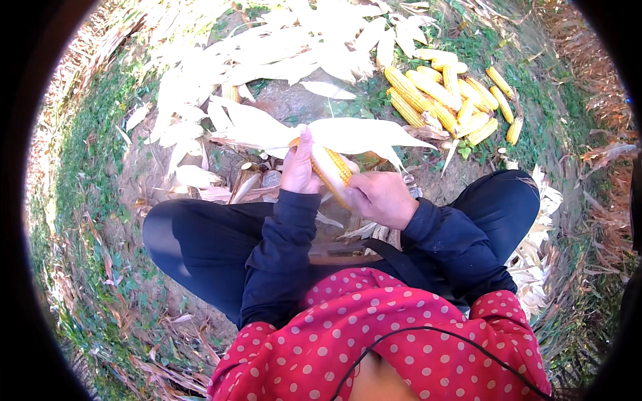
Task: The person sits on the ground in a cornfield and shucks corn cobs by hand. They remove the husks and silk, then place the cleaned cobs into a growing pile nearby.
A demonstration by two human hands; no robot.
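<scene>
Between my hands, above my lap, is an ear of corn (pixel 330 175) with its yellow kernels partly bared. Pale husk leaves (pixel 361 134) spread out behind it to both sides. My left hand (pixel 299 167) is closed round the far end of the ear, thumb pointing up along it. My right hand (pixel 382 197) is closed at the ear's near end, its fingers against the husk there. What the right fingertips pinch is partly hidden by the hand itself.
A pile of bare yellow corn ears (pixel 445 97) lies on the ground at the far right, a few ears beside it. Sunlit husks (pixel 267 50) heap up at the far left and middle. My bent legs (pixel 200 247) flank the work. Dry stalks (pixel 598 200) line the right side.
</scene>
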